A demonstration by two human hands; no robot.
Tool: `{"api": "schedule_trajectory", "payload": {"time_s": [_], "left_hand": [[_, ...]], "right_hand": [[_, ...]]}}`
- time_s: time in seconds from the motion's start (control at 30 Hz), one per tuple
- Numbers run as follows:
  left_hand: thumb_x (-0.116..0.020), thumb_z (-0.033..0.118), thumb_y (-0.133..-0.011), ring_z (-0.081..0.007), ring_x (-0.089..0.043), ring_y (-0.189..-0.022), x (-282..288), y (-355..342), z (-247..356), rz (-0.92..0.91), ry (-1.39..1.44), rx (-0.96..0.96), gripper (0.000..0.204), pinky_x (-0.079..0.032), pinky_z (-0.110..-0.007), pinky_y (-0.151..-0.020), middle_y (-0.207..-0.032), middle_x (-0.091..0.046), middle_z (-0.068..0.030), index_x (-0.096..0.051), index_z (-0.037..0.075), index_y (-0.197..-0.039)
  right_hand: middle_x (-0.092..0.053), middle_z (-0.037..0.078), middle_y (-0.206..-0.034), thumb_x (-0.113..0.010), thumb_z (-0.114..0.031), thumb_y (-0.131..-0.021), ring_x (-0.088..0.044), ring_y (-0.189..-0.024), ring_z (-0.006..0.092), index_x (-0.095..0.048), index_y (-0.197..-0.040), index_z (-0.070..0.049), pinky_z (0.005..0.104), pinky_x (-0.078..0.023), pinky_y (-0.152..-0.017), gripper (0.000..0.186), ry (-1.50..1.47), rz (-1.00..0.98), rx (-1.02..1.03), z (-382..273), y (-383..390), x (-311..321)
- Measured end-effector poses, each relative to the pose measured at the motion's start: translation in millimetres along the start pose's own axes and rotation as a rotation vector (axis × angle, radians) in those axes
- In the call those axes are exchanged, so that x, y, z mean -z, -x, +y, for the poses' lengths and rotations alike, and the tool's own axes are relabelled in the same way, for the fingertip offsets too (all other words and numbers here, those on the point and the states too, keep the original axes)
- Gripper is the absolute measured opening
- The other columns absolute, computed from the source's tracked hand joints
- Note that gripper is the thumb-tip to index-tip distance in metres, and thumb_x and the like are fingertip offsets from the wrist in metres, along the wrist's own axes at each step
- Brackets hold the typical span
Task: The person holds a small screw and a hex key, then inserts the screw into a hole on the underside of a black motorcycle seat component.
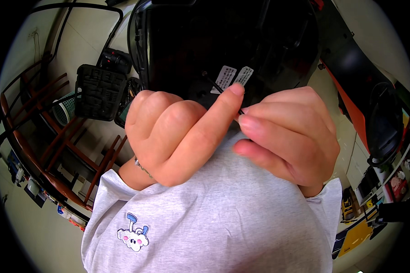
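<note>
A thin dark rod [212, 83] slants from the black panel back to my fingers; its exact kind does not show. My right hand [292, 134] pinches the near end of the rod between thumb and fingertips. My left hand [177, 132] is closed, its thumb or forefinger laid along the rod, the rest of the fingers curled; a thin bracelet circles that wrist. Beyond both hands is a large glossy black housing [182, 50] with two white printed labels [224, 78]. Near the rod's far tip is a small round spot, perhaps a screw.
At the left lie an open black moulded tool case [100, 93] and a black-and-red power tool [116, 60]. Brown wooden chairs [45, 166] and a teal basket [64, 109] stand farther left. A black and orange-red panel [346, 91] rises on the right.
</note>
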State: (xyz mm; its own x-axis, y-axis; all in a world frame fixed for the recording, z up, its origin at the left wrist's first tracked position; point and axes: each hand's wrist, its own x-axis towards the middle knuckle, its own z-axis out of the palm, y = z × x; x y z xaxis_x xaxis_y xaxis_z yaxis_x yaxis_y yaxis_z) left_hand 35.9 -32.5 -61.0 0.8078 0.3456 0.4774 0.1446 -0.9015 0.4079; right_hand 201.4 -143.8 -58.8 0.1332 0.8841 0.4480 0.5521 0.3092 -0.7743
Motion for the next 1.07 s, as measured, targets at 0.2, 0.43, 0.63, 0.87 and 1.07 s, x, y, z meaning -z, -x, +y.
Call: {"api": "schedule_trajectory", "payload": {"time_s": [0.2,0.43,0.63,0.87,1.07], "left_hand": [[-0.078,0.004,-0.064,-0.0118,-0.043,-0.055,1.0,0.8,0.0,-0.007,0.005,-0.003,0.038,-0.034,-0.024,-0.048,-0.070,-0.058,0.0010,-0.069,0.002,-0.100],[-0.079,0.001,-0.062,-0.0111,-0.044,-0.055,0.4,1.7,0.2,0.002,0.001,0.007,0.040,-0.034,-0.023,-0.047,-0.070,-0.059,0.0017,-0.069,0.003,-0.100],[-0.077,-0.003,-0.060,-0.0110,-0.044,-0.054,1.0,0.9,-1.2,-0.018,-0.015,-0.010,0.040,-0.034,-0.023,-0.047,-0.074,-0.063,0.0013,-0.069,0.002,-0.099],[-0.077,-0.004,-0.061,-0.0109,-0.044,-0.053,0.7,-1.5,-0.5,-0.015,-0.021,0.000,0.038,-0.034,-0.023,-0.047,-0.080,-0.068,0.0000,-0.068,0.001,-0.097],[-0.072,0.001,-0.070,-0.0111,-0.045,-0.054,1.5,0.8,-2.2,-0.047,-0.030,-0.010,0.032,-0.035,-0.023,-0.048,-0.085,-0.070,-0.0020,-0.068,0.001,-0.102]], "right_hand": [[-0.066,0.009,-0.091,-0.080,-0.011,-0.069,-0.062,-0.075,0.0231,-0.064,-0.100,-0.005,0.0308,-0.046,-0.058,0.036,-0.013,-0.007,-0.014,-2.0,2.2,-0.1],[-0.066,0.009,-0.092,-0.079,-0.005,-0.064,-0.062,-0.075,0.0231,-0.064,-0.099,-0.005,0.0315,-0.046,-0.058,0.038,0.010,-0.056,-0.006,-0.1,1.6,4.9],[-0.066,0.008,-0.090,-0.079,-0.005,-0.064,-0.063,-0.073,0.0229,-0.064,-0.100,-0.006,0.0315,-0.046,-0.058,0.039,0.024,-0.069,0.012,2.9,0.5,7.5],[-0.066,0.007,-0.089,-0.080,-0.011,-0.065,-0.062,-0.073,0.0222,-0.064,-0.100,-0.005,0.0313,-0.046,-0.058,0.038,0.072,-0.052,0.030,2.5,-4.5,7.3],[-0.067,0.007,-0.092,-0.081,-0.017,-0.068,-0.062,-0.075,0.0219,-0.064,-0.104,-0.006,0.0312,-0.046,-0.060,0.041,0.162,-0.062,0.008,-4.4,-4.9,4.8]]}}
